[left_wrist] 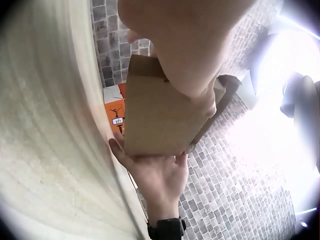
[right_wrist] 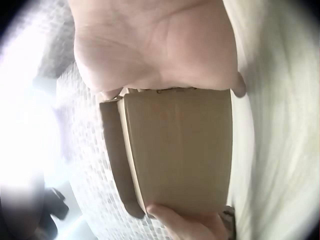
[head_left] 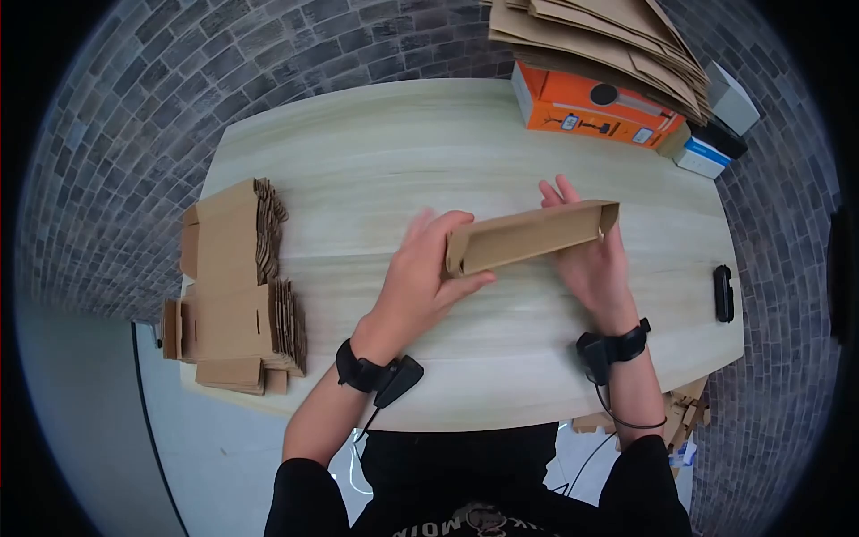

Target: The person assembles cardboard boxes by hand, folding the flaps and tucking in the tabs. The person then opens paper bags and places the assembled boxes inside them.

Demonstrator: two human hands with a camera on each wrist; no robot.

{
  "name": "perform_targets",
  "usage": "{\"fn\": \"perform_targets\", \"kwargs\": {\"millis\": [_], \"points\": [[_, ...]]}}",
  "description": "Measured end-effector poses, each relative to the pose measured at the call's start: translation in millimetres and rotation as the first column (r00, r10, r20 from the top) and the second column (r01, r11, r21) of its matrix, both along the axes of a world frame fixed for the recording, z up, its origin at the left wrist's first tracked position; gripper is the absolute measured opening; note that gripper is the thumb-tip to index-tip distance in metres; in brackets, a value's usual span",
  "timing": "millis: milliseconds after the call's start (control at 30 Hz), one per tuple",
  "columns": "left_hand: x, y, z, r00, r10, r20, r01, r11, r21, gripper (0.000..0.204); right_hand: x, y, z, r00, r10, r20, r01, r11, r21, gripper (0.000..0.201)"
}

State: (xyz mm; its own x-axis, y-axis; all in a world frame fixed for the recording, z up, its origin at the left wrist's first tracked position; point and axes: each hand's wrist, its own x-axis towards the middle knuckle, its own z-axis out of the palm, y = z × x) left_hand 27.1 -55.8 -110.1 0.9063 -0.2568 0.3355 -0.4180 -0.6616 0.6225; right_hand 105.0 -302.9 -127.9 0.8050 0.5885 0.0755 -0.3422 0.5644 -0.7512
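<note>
A small brown cardboard box (head_left: pixel 537 237), partly folded up, is held tilted above the table. My left hand (head_left: pixel 416 268) grips its left end, thumb along the near side and the other fingers behind. At the opposite end my right hand (head_left: pixel 591 273) supports the box on the palm, its fingers stretched out past the far side. The left wrist view shows the right palm (left_wrist: pixel 160 180) against the box's end with thumb and fingers spread. A long flap (right_wrist: pixel 120 160) stands out along one side of the box in the right wrist view.
Stacks of flat cardboard blanks (head_left: pixel 228 242) lie at the table's left edge. An orange box (head_left: pixel 591 107) with brown cardboard sheets (head_left: pixel 599 36) on top stands at the back right, beside a small blue-and-white box (head_left: pixel 702 158). A black object (head_left: pixel 723 294) lies near the right edge.
</note>
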Motion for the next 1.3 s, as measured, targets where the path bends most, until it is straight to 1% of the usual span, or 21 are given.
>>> {"fn": "perform_targets", "kwargs": {"millis": [33,67,100,167,200,233,300,333,400,433,500,533,600,733,800,933,1000,1133,1200,1233,1300], "points": [[-0.7,-1.8,0.3,0.989,0.023,-0.148,-0.059,0.968,-0.244,0.065,-2.7,3.3,1.0,0.979,-0.058,0.198,0.084,0.989,-0.125,0.074],[-1.2,-3.7,0.1,0.957,0.006,-0.290,-0.146,0.873,-0.465,0.064,-5.4,5.4,0.1,0.966,-0.066,0.252,0.115,0.976,-0.185,0.074],[1.8,-3.8,-5.8,0.957,0.015,-0.289,-0.155,0.869,-0.469,0.064,-7.4,4.4,-4.0,0.966,-0.054,0.253,0.104,0.976,-0.189,0.074],[11.7,-3.7,-15.7,0.999,0.034,-0.020,-0.040,0.877,-0.479,0.074,-10.5,5.6,-5.1,0.932,-0.096,0.351,0.234,0.896,-0.377,0.075],[10.5,-4.3,-18.0,0.995,-0.007,-0.097,-0.047,0.840,-0.540,0.083,-12.6,8.6,-3.1,0.885,-0.156,0.438,0.347,0.849,-0.399,0.075],[10.1,-5.1,-19.2,0.995,-0.007,-0.097,-0.047,0.839,-0.541,0.083,-13.0,12.8,-4.5,0.885,-0.156,0.439,0.348,0.848,-0.399,0.075],[10.7,-8.1,-24.0,0.993,0.001,-0.115,-0.079,0.736,-0.672,0.087,-12.4,16.3,-9.2,0.819,-0.163,0.550,0.431,0.806,-0.405,0.075],[12.2,-8.0,-27.4,0.993,-0.006,-0.117,-0.075,0.736,-0.673,0.087,-12.6,17.6,-7.8,0.819,-0.168,0.548,0.436,0.803,-0.406,0.075],[16.4,-5.2,-32.4,0.998,0.021,-0.054,-0.050,0.774,-0.631,0.082,-10.9,20.5,-3.4,0.829,-0.152,0.539,0.387,0.851,-0.355,0.076],[16.7,-6.5,-30.5,0.998,0.018,-0.053,-0.047,0.774,-0.631,0.082,-10.5,21.5,-4.0,0.828,-0.155,0.539,0.390,0.850,-0.354,0.076],[15.6,-9.3,-25.4,0.999,0.033,-0.028,-0.043,0.827,-0.560,0.078,-9.8,22.6,-7.1,0.757,-0.246,0.605,0.503,0.811,-0.299,0.070],[15.8,-8.7,-26.4,0.999,0.032,-0.029,-0.043,0.827,-0.560,0.078,-8.6,21.2,-8.7,0.757,-0.247,0.605,0.504,0.810,-0.300,0.070],[16.0,-5.7,-30.1,0.998,0.003,-0.068,-0.040,0.833,-0.551,0.078,-6.7,16.3,-11.6,0.837,-0.325,0.441,0.474,0.833,-0.287,0.061],[19.0,-4.3,-33.8,0.999,-0.041,0.007,0.039,0.859,-0.511,0.076,-8.9,15.6,-4.7,0.869,-0.305,0.390,0.427,0.861,-0.276,0.055],[18.7,-9.1,-36.4,0.997,-0.045,0.063,0.075,0.780,-0.621,0.073,-11.1,16.6,-5.7,0.823,-0.288,0.489,0.469,0.830,-0.301,0.060],[17.2,-10.8,-35.3,0.996,-0.056,0.067,0.086,0.771,-0.630,0.076,-15.7,22.3,-4.2,0.786,-0.308,0.536,0.502,0.823,-0.265,0.059],[17.2,-8.9,-36.2,0.997,-0.074,0.008,0.061,0.744,-0.666,0.072,-17.1,24.2,-2.4,0.761,-0.319,0.565,0.521,0.819,-0.239,0.061],[15.3,-5.7,-26.3,0.994,-0.105,-0.035,0.059,0.770,-0.636,0.073,-13.9,20.9,-3.3,0.772,-0.304,0.558,0.513,0.817,-0.264,0.061],[12.8,-7.4,-21.5,0.989,-0.123,-0.078,0.019,0.642,-0.767,0.062,-10.7,19.3,-3.2,0.787,-0.339,0.516,0.521,0.814,-0.259,0.060],[12.2,-6.4,-20.8,0.990,-0.118,-0.077,0.017,0.642,-0.766,0.062,-10.7,19.5,-3.0,0.788,-0.336,0.516,0.517,0.816,-0.258,0.060],[12.8,-4.7,-19.3,0.991,-0.104,-0.086,0.011,0.697,-0.717,0.051,-11.5,19.8,-2.5,0.766,-0.321,0.557,0.535,0.799,-0.275,0.061]]}}
